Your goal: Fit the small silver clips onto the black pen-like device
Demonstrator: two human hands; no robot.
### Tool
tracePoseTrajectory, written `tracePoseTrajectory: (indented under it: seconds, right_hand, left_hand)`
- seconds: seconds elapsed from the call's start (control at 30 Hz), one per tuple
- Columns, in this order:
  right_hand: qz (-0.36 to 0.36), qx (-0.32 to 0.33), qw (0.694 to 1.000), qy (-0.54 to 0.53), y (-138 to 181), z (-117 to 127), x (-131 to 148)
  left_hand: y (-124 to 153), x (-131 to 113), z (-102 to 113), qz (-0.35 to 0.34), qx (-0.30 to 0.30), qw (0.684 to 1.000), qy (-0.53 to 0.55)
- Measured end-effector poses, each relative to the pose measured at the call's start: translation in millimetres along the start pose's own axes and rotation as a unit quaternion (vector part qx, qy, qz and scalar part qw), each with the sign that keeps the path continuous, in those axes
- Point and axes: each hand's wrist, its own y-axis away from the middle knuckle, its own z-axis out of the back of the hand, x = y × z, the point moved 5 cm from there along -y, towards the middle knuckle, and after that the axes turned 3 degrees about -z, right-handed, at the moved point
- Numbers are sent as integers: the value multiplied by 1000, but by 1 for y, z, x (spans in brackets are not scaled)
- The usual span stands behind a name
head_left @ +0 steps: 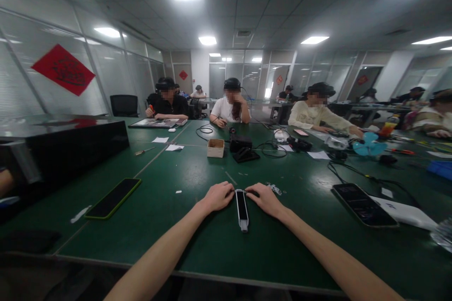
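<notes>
On the green table in front of me lies a narrow black-and-white device [242,209], long and flat, with a dark face, a pale rim and a small light tip pointing toward me. My left hand [219,196] rests on the table with its fingers curled against the device's far left edge. From the opposite side, my right hand [265,199] has its thumb and fingertips bent in at the far right edge. The exact finger contact is too small to make out. Just beyond my right hand is a scatter of small pale pieces [276,188].
A green-edged phone [113,199] lies left; another phone [364,204] rests right, by a white object [406,211]. Ahead are a small open box [215,148], black items [242,145] and cables. A blue fan [369,145] stands right. Several people sit across the table.
</notes>
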Motion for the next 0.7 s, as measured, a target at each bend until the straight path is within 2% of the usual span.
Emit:
tracePoseTrajectory:
  seconds: [0.27, 0.47, 0.6, 0.7]
  right_hand:
    - [24, -12, 1000, 12, -3, -3, 10]
    - [42, -5, 999, 19, -3, 1, 8]
    - [39, -21, 998, 53, -5, 21, -10]
    - [-11, -26, 994, 102, -4, 41, -35]
  left_hand:
    - [0, 0, -2, 3, 0, 1000, -3]
    - [0, -2, 2, 3, 3, 1000, 0]
    - [0, -1, 1, 0, 5, 1000, 5]
    - [0, -1, 1, -1, 9, 1000, 8]
